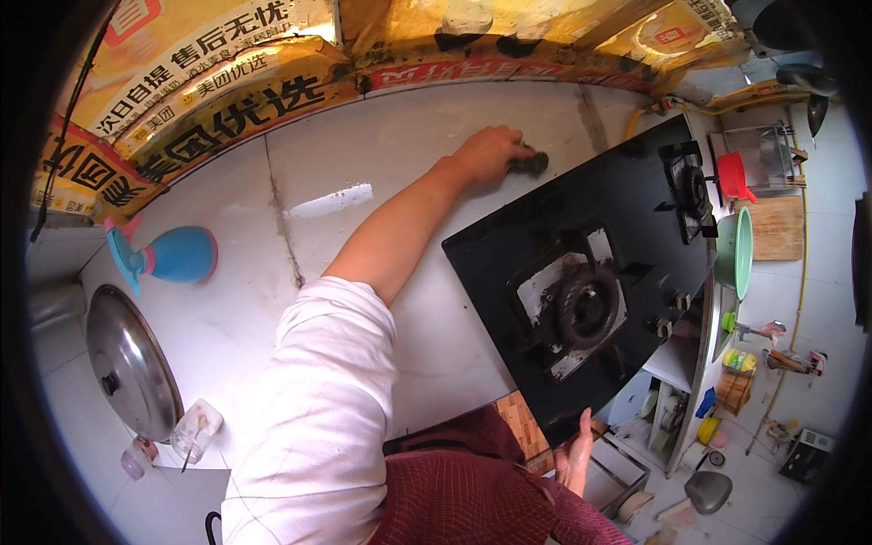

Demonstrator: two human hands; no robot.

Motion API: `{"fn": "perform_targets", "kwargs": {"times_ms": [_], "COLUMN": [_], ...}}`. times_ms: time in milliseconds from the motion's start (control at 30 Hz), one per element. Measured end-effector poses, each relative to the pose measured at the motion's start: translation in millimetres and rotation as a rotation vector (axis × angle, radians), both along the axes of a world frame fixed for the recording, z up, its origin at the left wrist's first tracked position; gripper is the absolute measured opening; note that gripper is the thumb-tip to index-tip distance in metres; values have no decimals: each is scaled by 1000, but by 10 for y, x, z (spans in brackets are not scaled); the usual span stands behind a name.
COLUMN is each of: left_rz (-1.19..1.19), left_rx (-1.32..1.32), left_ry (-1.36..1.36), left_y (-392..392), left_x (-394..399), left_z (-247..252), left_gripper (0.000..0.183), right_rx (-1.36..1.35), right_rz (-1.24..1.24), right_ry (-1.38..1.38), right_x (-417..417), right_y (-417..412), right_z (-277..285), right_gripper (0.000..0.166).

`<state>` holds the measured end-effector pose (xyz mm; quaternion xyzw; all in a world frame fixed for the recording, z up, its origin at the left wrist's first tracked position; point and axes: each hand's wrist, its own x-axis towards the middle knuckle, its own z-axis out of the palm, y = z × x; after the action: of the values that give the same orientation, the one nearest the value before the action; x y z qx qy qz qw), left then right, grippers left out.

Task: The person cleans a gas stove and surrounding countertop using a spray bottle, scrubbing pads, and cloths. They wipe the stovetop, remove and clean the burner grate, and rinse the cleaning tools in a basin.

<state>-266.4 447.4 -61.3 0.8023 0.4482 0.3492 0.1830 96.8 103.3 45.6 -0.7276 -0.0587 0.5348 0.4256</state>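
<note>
My left hand (pixel 487 153), at the end of a white sleeve, reaches across the pale tiled counter (pixel 422 340). Its fingers are closed around a dark scrubber (pixel 530 163), which seems to be steel wool and is pressed to the tiles behind the cooktop. The black two-burner gas cooktop (pixel 490 238) sits at a slant, its near corner jutting past the counter's front edge. At that corner my right hand (pixel 575 453) grips the rim, thumb at the edge and the other fingers mostly hidden beneath. A round burner (pixel 589 306) on the cooktop has grimy metal around it.
On the left stand a blue spray bottle (pixel 180 253), a metal pot lid (pixel 129 361) and a small glass container (pixel 197 429). A yellow gas hose (pixel 633 122) runs behind the cooktop. Beyond it are a red ladle (pixel 731 176), a green basin (pixel 736 252) and a cutting board (pixel 773 228).
</note>
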Motion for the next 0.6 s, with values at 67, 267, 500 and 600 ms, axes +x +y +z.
{"fn": "perform_targets", "kwargs": {"times_ms": [67,267,500,600], "left_rz": [-166,-221,-14,-71], "left_rx": [-7,-171,69,94], "left_ry": [69,48,131,156], "left_y": [-141,-790,450,932], "left_x": [-12,-261,-97,296], "left_z": [9,-65,-36,1], "left_gripper": [30,35,41,41], "right_rx": [33,64,64,74], "right_rz": [5,-16,18,-9], "right_ry": [-16,65,36,23], "right_x": [21,-66,-40,-25], "right_y": [-18,-14,-29,-47], "right_z": [-30,-1,8,-35], "right_gripper": [50,50,51,52]}}
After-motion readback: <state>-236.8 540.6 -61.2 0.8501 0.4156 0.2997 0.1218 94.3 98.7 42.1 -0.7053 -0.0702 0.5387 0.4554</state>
